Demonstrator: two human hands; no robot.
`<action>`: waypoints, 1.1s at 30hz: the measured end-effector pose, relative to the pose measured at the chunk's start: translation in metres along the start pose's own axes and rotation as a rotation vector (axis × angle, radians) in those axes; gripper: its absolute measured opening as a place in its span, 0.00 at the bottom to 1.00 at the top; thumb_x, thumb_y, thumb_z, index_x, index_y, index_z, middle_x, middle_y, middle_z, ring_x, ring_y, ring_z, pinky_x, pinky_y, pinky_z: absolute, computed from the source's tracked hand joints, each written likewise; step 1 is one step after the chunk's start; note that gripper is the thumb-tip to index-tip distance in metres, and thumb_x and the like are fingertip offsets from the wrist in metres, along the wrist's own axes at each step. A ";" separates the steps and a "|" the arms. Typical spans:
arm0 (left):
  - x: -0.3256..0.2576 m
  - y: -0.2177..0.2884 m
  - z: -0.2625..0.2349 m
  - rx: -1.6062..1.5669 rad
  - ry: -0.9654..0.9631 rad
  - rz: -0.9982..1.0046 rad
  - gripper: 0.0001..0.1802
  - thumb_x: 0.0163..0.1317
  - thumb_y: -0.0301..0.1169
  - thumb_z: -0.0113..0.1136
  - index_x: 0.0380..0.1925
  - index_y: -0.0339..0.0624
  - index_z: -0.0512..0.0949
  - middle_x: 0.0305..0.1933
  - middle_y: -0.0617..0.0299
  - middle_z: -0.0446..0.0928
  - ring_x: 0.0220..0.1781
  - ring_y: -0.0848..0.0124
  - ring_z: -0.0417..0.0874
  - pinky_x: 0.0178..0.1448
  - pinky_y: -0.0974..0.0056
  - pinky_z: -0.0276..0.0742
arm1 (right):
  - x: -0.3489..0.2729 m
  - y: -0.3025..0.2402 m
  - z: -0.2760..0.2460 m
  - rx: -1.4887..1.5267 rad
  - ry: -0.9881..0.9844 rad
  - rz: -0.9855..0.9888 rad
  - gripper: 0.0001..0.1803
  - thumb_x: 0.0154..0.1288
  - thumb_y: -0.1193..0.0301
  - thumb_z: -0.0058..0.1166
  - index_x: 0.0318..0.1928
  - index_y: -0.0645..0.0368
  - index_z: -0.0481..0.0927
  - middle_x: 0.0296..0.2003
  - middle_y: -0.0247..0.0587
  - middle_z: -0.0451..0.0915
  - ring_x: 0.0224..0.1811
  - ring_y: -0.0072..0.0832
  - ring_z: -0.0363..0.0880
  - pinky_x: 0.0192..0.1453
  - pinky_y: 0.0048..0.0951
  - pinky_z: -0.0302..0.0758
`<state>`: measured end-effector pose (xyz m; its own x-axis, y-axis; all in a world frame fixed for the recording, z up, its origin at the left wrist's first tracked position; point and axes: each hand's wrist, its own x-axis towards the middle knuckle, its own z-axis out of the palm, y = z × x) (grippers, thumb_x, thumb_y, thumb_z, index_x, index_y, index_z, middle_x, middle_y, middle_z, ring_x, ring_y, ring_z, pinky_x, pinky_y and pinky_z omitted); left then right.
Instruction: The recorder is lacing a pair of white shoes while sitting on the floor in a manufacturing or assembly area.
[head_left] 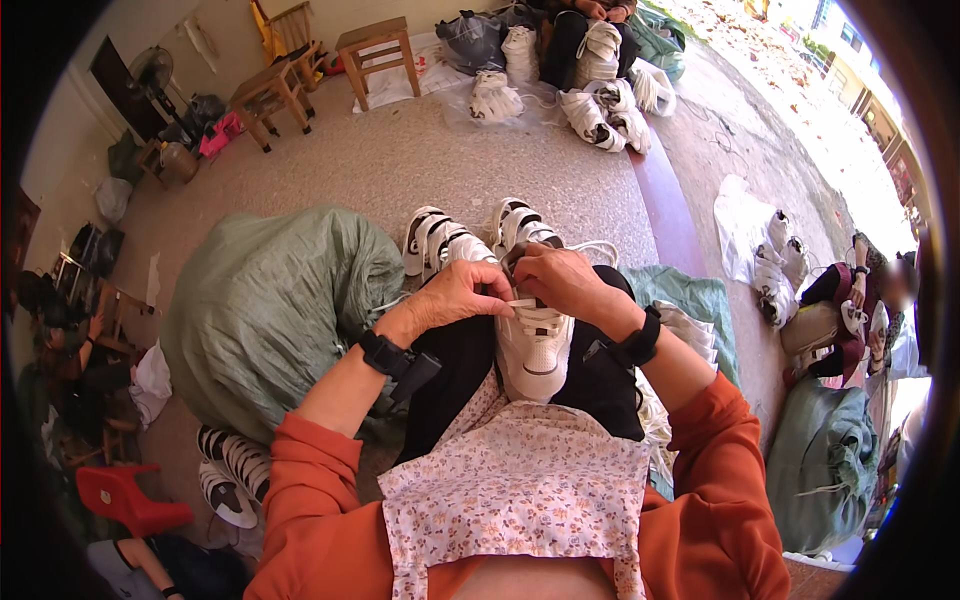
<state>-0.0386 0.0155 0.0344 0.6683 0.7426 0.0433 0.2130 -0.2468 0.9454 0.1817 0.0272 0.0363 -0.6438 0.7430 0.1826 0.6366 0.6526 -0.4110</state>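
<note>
One white lace-up shoe (pixel 533 362) was positioned between the black-trousered legs, toe toward the wearer. Its toe was rounded, with a small dark mark near the tip; flat white lacing (pixel 541 327) crossed the dark-gapped throat. The left hand (pixel 462 294) was partly closed, thumb and forefinger meeting on a length of lace at the shoe's side. The right hand (pixel 566 281) was curled over the upper lacing, fingertips bent inward; whether it gripped anything could not be determined. Both hands obscured the upper part of the shoe.

Directly beyond the hands, two rows of nested white shoes (pixel 444 240) limited the space ahead. A bulky green sack (pixel 275 310) stood close outside the left forearm. Green sheeting (pixel 700 298) lay beyond the right wrist. Farther out were a red plastic stool (pixel 128 497), wooden stools (pixel 374 45) and bundled shoes (pixel 494 98).
</note>
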 end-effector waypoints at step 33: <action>0.016 0.000 0.004 0.539 0.071 0.231 0.09 0.50 0.35 0.71 0.26 0.44 0.82 0.47 0.61 0.70 0.57 0.64 0.68 0.63 0.61 0.62 | 0.003 0.019 0.013 0.231 0.039 -0.026 0.08 0.54 0.69 0.58 0.32 0.60 0.80 0.33 0.47 0.78 0.40 0.45 0.79 0.43 0.42 0.74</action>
<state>-0.0251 0.0249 0.0335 0.6951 0.6673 0.2675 0.4121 -0.6748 0.6122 0.1863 0.0395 0.0178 -0.6388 0.7346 0.2288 0.5029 0.6237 -0.5983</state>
